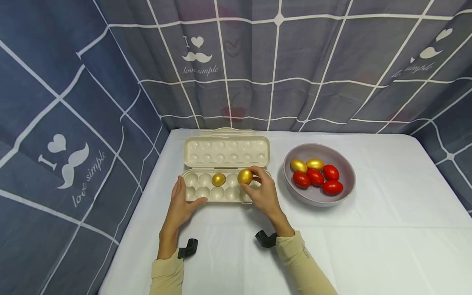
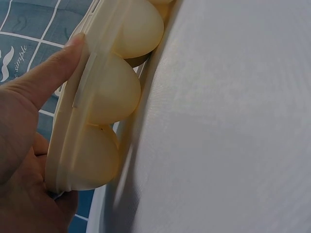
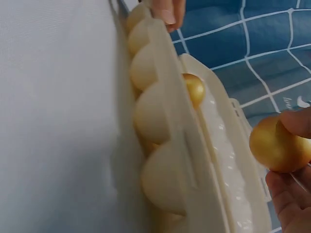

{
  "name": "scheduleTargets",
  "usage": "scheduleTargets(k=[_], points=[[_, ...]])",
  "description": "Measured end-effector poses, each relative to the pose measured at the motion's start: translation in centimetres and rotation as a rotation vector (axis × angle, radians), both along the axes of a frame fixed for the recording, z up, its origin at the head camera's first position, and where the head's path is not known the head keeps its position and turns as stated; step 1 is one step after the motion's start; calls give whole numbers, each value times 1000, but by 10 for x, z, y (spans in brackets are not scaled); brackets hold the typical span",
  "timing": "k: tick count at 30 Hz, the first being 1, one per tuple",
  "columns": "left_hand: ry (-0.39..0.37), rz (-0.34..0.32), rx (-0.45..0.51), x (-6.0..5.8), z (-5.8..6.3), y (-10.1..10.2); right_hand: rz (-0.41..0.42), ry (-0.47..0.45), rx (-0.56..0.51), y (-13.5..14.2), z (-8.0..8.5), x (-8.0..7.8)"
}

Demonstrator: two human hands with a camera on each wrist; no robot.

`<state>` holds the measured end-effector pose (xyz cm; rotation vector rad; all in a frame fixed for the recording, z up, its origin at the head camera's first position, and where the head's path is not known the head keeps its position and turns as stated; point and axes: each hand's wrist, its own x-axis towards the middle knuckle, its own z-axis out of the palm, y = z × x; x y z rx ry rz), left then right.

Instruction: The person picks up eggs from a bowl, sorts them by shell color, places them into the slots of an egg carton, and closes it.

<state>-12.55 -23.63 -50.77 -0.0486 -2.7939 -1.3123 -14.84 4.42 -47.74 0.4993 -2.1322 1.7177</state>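
A cream plastic egg carton lies with its lid folded back. My left hand grips its left end, thumb along the front rim and fingers round the side, as the left wrist view shows. Between thumb and fingers of my right hand a golden egg is pinched, over the right part of the cup tray. Another golden egg sits in a back-row cup, third from the left. In the right wrist view the pinched egg shows beside the carton.
To the right stands a mauve bowl with two golden eggs and several red ones. A white cloth covers the table. Dark checked curtains hang behind and at the sides. Each wrist carries a black camera mount.
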Motion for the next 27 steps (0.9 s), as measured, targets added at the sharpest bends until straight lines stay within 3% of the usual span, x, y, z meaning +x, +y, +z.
scheduleTargets(k=[4,12,21,27], points=[[9,-5,9,-2,0,0,2,48,38,-9,-9,-7],[36,-1,-8,0,1,0,-15,82,218,-23,-23,-12],[15,-4,1,0,1,0,10,-6,192,-26,-22,-15],[5,-1,14,0,0,0,8,-25,311,-32,-21,-21]])
